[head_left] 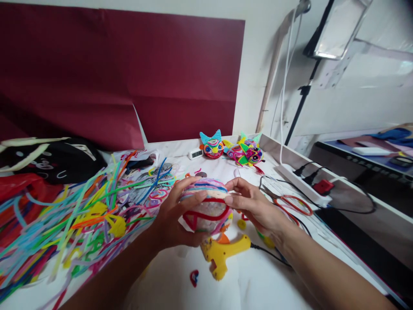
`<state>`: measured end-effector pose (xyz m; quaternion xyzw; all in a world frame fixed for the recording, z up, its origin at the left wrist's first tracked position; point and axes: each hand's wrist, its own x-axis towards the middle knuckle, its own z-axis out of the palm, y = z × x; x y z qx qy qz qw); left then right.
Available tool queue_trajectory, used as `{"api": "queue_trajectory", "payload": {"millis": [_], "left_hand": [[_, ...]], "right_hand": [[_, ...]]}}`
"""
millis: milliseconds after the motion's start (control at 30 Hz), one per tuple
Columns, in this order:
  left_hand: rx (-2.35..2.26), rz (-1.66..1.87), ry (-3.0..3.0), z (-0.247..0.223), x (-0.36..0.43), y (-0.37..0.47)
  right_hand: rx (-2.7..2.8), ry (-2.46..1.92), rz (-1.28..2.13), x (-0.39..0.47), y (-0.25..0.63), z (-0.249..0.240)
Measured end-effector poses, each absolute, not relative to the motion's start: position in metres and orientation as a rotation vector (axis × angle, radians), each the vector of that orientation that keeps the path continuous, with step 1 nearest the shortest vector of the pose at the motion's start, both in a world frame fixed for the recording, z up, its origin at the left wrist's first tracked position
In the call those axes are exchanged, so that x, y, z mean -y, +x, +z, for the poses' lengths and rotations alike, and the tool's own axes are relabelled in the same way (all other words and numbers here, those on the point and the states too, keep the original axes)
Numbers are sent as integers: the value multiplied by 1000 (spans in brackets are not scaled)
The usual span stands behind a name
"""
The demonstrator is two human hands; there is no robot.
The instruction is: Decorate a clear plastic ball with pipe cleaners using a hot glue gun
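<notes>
A round ball wrapped in coloured fuzzy strips, with a clear-looking part crossed by a red strip, is held above the table. My left hand wraps round its left side, thumb on the front and fingers above and below. On the right, the fingertips of my right hand pinch at the ball's upper right edge, by the end of the red strip. Just below the ball lies a yellow glue gun with a black cord. A small red and blue curled piece rests nearer me.
Loose pipe cleaners cover the left side. Two decorated figures and a small white display stand at the back. Orange-handled scissors, a power strip and cords lie right. A black bag sits back left.
</notes>
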<state>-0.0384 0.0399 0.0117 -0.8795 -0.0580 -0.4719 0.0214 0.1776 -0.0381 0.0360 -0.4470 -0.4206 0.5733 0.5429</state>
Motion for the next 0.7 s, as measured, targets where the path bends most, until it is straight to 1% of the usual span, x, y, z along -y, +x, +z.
{"api": "queue_trajectory", "payload": {"millis": [167,467,700], "left_hand": [[195,-1459,-2782,7,-42,-39],[275,-1506,-2947,-2,-47,-39],[355,-1513,-3074,4,-44,-38]], "right_hand": [[996,-1073,1351,35,178,32],[921,-1081,1462,29,177,28],[969,-1054,1543,25,181,18]]}}
